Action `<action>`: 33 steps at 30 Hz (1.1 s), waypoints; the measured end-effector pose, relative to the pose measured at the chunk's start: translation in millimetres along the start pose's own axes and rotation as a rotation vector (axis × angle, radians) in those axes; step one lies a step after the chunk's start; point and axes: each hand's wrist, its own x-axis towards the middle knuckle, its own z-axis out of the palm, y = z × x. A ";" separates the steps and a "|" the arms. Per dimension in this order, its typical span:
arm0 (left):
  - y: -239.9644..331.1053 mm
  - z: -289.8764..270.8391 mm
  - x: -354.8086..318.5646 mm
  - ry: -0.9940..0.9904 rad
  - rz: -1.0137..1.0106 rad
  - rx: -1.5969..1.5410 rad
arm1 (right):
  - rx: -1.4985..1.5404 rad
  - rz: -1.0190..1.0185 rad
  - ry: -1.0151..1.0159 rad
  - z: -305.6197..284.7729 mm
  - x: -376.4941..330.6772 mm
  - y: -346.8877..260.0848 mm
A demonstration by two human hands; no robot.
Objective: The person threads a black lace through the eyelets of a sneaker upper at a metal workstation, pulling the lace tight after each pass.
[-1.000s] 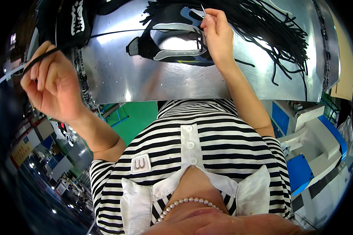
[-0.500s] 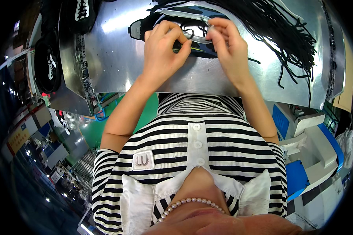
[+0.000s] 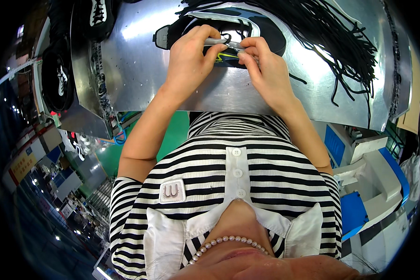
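At the top centre of the frame, a black shoe (image 3: 219, 35) lies on a shiny metal table (image 3: 140, 70). The left hand (image 3: 189, 58) and the right hand (image 3: 263, 65) meet over it, both pinching a thin silvery tool (image 3: 226, 43) between fingertips, with a black lace (image 3: 226, 37) looped at the tool. A heap of black laces (image 3: 331, 42) spreads across the table at upper right. More black shoes (image 3: 58, 79) sit at the upper left edge.
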 end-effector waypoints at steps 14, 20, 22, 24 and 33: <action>2.6 11.9 -12.5 -0.098 -0.066 -0.266 | -0.140 -0.069 0.041 11.0 9.6 5.0; 1.3 4.4 -21.7 0.018 0.052 -0.098 | -0.257 -0.076 -0.074 -19.8 -7.7 -10.4; -5.1 4.2 -25.0 0.054 0.175 -0.052 | -0.232 -0.121 0.009 -35.5 0.2 -20.1; -4.9 6.2 -24.5 0.066 0.311 -0.018 | 0.027 -0.275 0.063 -31.1 10.3 -20.4; -12.0 2.1 -34.4 0.108 0.488 0.046 | -0.397 -0.244 -0.228 -17.7 32.7 -25.7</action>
